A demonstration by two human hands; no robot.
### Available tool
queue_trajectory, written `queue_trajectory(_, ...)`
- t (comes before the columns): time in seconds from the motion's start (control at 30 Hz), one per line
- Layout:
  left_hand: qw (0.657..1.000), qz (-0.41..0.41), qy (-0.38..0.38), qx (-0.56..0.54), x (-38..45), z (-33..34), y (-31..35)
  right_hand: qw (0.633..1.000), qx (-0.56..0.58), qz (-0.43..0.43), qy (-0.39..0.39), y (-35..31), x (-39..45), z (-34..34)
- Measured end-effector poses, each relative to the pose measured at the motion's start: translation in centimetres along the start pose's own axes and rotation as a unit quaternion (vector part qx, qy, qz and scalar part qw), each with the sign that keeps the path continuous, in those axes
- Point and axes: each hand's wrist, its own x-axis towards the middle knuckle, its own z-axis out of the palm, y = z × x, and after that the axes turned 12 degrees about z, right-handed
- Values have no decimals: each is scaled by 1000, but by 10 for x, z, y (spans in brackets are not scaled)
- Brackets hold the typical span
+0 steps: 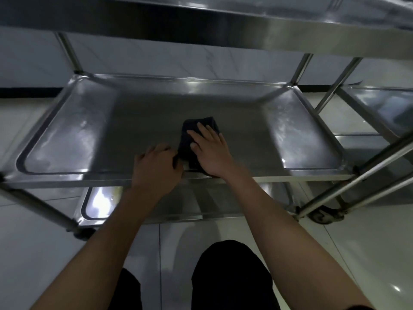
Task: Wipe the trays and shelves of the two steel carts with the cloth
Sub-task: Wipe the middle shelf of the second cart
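Two steel carts stood in view, and the nearer, a three-tiered cart of brushed stainless steel, filled most of the frame, its long axis running left to right across the person's reach. Its middle shelf, a shallow rimmed steel tray, stretched well beyond the fingers on both sides, more unwiped-looking steel lying to the left than to the right, though the glare made that hard to judge. The second steel cart lay well off to the right of the fingers. The left hand curled over the tray's near rim, gripping it, seemingly to steady the cart. The right hand lay flat, fingers straight and spread, pressing the folded dark cloth, which reached just ahead of the fingertips and toward the left hand. The right hand was therefore the one placed to sweep the cloth sideways.
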Motion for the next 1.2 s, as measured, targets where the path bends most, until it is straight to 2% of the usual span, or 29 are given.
queue_trajectory(0.17, 999, -20, -17, 37, 16, 3, 27, 998, 5, 55, 34, 53, 2, -18)
queue_trajectory(0.43, 991, 119, -45, -29, 85, 40, 143, 983, -3, 158, 90, 184, 4, -67)
queue_trajectory(0.53, 990, 113, -82, 4, 100, 61, 168, 973, 1, 207, 101, 226, -1, -87)
queue_trajectory(0.7, 994, 82, -66, 43, 107, 75, 178, 957, -13, 259, 128, 292, -5, -109)
queue_trajectory(0.87, 993, 88, -65, 47, 107, 77, 181, 952, -9, 270, 147, 300, 1, -112)
queue_trajectory(1.07, 991, 116, -58, 23, 107, 70, 169, 970, -9, 220, 105, 267, 14, -100)
queue_trajectory(1.13, 988, 142, -57, -10, 105, 66, 154, 977, -3, 192, 91, 239, 21, -92)
queue_trajectory(1.2, 984, 137, -57, -103, 103, 56, 132, 983, -5, 163, 83, 211, 28, -82)
